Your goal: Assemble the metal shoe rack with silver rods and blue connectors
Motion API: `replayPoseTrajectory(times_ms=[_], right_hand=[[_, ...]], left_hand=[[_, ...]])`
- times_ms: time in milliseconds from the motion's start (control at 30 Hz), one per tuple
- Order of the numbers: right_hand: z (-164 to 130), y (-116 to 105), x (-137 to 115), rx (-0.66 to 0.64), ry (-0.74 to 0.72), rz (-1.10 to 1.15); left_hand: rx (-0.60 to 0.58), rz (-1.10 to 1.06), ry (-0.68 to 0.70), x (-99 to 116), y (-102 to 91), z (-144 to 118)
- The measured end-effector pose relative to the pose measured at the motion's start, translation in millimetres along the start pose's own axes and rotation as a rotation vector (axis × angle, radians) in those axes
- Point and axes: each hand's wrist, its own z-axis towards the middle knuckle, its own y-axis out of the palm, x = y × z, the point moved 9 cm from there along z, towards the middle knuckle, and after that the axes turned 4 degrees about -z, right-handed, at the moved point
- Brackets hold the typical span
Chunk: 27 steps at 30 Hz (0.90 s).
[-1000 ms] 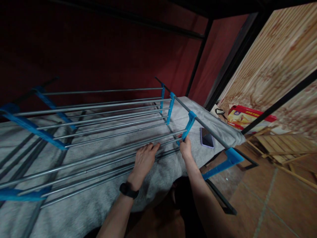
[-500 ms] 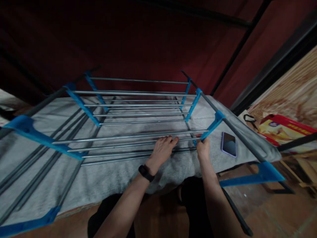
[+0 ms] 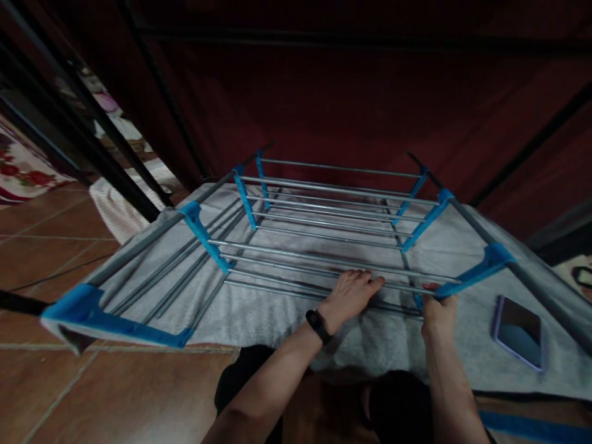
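A rack frame of thin silver metal rods (image 3: 324,240) and blue plastic brackets (image 3: 198,228) lies on grey cloth (image 3: 259,314). My left hand (image 3: 350,292), with a black band at the wrist, curls over the near rods right of their middle. Its fingertips are partly hidden, with the thumb pointing right. Farther right, my right hand (image 3: 439,311) is closed around the end of a metal rod where it meets the near right blue bracket (image 3: 476,271). The fingers on the rod's underside are hidden.
A phone (image 3: 518,331) in a purple case lies on the cloth to the right. Loose grey tubes (image 3: 185,271) rest at the left inside the frame. Behind stands a dark red fabric wall (image 3: 324,105) with black bars. Tiled floor (image 3: 69,382) shows at lower left.
The view has swung left, so the rack, phone and hands appear farther right. Both hands keep about the same places on the rods.
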Motion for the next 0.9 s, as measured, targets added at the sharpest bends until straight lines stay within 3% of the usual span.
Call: replayPoseTrajectory(times_ms=[267, 533, 700, 900], right_hand=[[-5.5, 2.7, -1.9, 0.003, 0.171, 0.24], [-1.8, 0.5, 0.3, 0.051, 0.157, 0.045], [-3.5, 0.2, -4.9, 0.069, 0.144, 0.01], [-3.4, 0.4, -2.3, 0.044, 0.163, -0.012]], left_hand=[[0.041, -0.026, 0.02, -3.5, 0.0, -3.4], [0.06, -0.019, 0.019, -13.1, -3.3, -13.3], [0.131, 0.028, -0.179, -57.4, -17.4, -37.4], [0.282, 0.181, -0.546, -118.5, -60.8, -95.1]])
